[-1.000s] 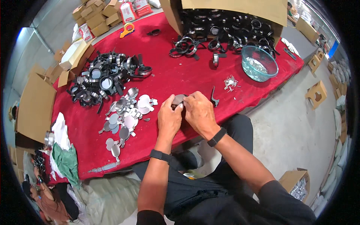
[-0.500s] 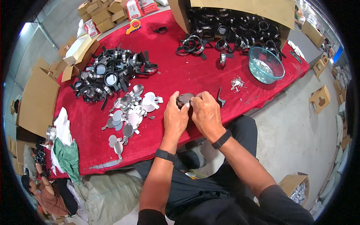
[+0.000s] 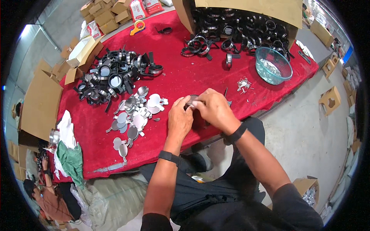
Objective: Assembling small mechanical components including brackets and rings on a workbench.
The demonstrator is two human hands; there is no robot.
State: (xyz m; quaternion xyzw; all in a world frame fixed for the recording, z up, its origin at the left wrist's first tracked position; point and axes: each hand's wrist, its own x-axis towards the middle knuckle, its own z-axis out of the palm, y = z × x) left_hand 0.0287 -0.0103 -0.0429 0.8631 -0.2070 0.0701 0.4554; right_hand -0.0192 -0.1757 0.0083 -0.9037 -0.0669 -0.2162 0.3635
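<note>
My left hand [image 3: 179, 120] is closed around a small dark round ring part with a flat metal disc lid [image 3: 192, 97], held just above the red cloth. Over its right side bends my right hand [image 3: 216, 109], thumb and fingers pinched together at the rim; whatever they pinch is hidden. Partly behind the right hand lies a slim hand tool [image 3: 229, 103]. Left of my hands is a loose heap of flat metal discs with tabs [image 3: 122, 118]. Small metal pins [image 3: 244, 84] lie scattered to the right.
Black ring parts with handles [image 3: 111, 79] are piled at the left; more fill a cardboard box [image 3: 250, 4] at the back. A teal bowl [image 3: 286, 75] of small metal pieces stands right. A tape dispenser [image 3: 137, 27] lies far back. At lower left, another person [image 3: 52, 200] works.
My right hand has tilted over the ring part, its wrist and elbow swinging to the right, and now covers more of the hand tool. The left hand keeps its hold in nearly the same place.
</note>
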